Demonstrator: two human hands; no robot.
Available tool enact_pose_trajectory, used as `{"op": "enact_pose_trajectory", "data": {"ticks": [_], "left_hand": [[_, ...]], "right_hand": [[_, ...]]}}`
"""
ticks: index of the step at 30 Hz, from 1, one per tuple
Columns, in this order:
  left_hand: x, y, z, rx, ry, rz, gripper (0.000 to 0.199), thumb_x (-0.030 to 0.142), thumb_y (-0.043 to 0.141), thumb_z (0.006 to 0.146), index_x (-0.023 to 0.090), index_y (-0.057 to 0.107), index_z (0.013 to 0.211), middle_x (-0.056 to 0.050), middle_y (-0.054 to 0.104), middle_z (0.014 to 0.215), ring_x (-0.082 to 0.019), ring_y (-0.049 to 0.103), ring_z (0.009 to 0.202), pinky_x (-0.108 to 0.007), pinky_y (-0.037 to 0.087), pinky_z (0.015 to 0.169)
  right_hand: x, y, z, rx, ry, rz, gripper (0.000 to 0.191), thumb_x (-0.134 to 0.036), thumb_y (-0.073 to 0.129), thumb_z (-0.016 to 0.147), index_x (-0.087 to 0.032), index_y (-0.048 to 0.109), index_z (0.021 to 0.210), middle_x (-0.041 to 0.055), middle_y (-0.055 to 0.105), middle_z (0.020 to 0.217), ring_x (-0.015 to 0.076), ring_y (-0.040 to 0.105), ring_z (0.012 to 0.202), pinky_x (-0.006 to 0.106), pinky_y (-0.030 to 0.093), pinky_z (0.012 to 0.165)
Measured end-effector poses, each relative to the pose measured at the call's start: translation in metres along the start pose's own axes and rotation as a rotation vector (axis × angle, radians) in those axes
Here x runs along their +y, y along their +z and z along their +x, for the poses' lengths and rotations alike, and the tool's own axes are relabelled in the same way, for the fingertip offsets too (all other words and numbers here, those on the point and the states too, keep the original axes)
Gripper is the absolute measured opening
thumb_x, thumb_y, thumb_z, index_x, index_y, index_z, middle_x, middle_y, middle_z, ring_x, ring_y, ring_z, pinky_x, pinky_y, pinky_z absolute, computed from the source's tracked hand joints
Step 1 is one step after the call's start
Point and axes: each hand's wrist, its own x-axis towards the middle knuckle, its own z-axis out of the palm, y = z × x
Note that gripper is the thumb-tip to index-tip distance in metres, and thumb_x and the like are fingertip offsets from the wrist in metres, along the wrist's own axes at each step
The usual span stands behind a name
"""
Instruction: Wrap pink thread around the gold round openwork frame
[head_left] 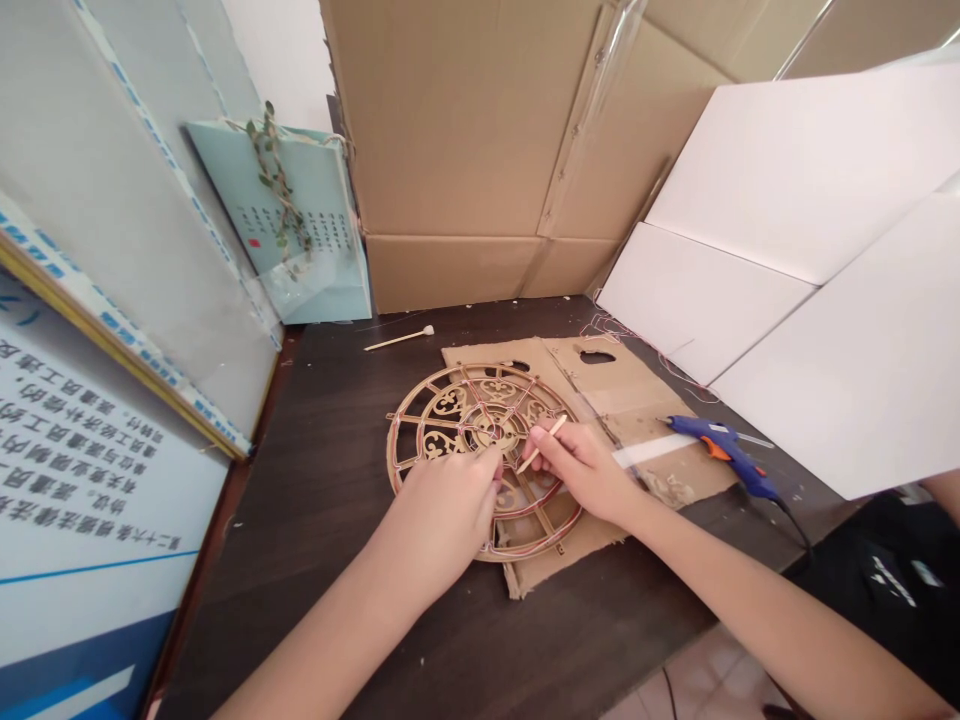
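A round openwork frame (401,425), gold-brown with scrollwork and red and white strands along its rings, lies partly on a flat cardboard piece (645,380). Between the fingers of my right hand (581,465) is a thin pale wooden stick (542,444), slanted with its lower end over the frame near the centre. My left hand (450,505) is closed over the lower middle of the frame, close to the stick's tip. Its fingertips are mostly hidden behind the hand, and what they pinch, if anything, cannot be made out.
A blue glue gun (724,450) with an orange trigger rests at the right, its cable running off the table edge. Another stick with a white blob (401,338) lies behind the frame. Cardboard (465,150), white boards (810,190) and a light-blue bag (315,230) stand around the dark table (300,560).
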Motion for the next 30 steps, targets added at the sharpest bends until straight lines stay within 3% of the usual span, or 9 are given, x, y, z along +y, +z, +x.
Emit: {"op": "enact_pose_trajectory", "data": {"ticks": [18, 30], "left_hand": [[-0.0023, 0.0021, 0.0008, 0.004, 0.000, -0.021, 0.018, 0.013, 0.047, 0.104, 0.021, 0.063, 0.105, -0.004, 0.072, 0.094, -0.031, 0.071, 0.090, -0.045, 0.054, 0.078], [-0.0027, 0.0014, 0.0004, -0.007, -0.009, -0.008, 0.016, 0.015, 0.048, 0.105, 0.021, 0.063, 0.105, -0.003, 0.072, 0.094, -0.030, 0.071, 0.089, -0.045, 0.053, 0.079]], "right_hand": [[-0.0051, -0.0037, 0.0004, -0.059, -0.019, 0.018, 0.063, -0.066, 0.042, 0.107, -0.013, 0.067, 0.084, 0.0040, 0.059, 0.073, 0.0111, 0.052, 0.064, 0.023, 0.042, 0.062], [-0.0005, -0.0013, 0.0021, -0.043, 0.065, 0.141, 0.062, -0.070, 0.050, 0.103, -0.013, 0.067, 0.084, 0.0027, 0.058, 0.072, 0.0093, 0.048, 0.061, 0.022, 0.041, 0.059]]}}
